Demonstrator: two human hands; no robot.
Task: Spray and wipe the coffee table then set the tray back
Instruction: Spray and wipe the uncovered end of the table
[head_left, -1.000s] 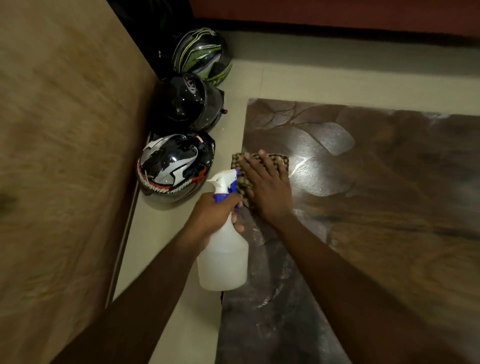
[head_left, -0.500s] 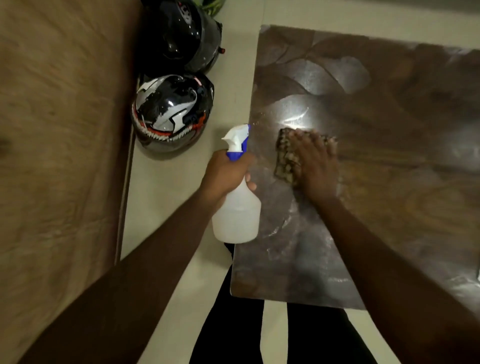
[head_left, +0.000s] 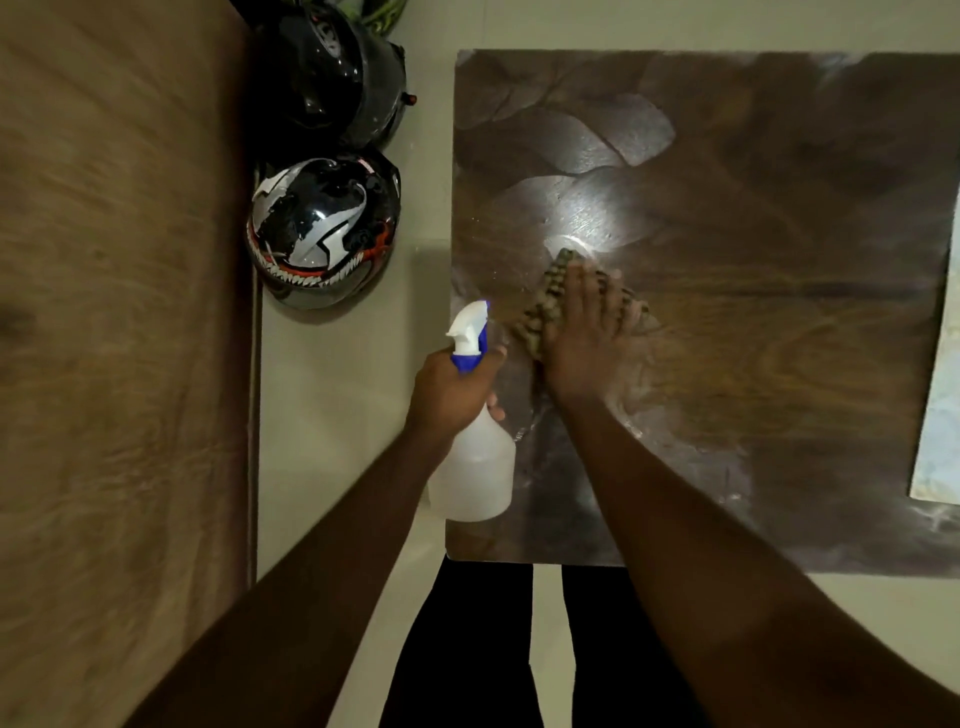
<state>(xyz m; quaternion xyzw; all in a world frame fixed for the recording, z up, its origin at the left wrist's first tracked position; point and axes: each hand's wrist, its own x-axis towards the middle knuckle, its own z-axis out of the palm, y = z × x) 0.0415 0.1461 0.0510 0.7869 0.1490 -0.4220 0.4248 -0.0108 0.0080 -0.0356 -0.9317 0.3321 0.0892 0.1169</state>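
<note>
The desk (head_left: 779, 364) lies bare across its far and right-centre surface; a pale sheet (head_left: 940, 405) covers its right edge. Two helmets (head_left: 322, 228) narrow the floor strip (head_left: 332, 415) at far left.

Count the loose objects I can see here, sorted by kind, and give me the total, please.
Helmets: 3 (toothed one, black one, green one, mostly cropped)
Spray bottle: 1
Cloth: 1
Pale sheet at the right edge: 1
Total: 6
</note>
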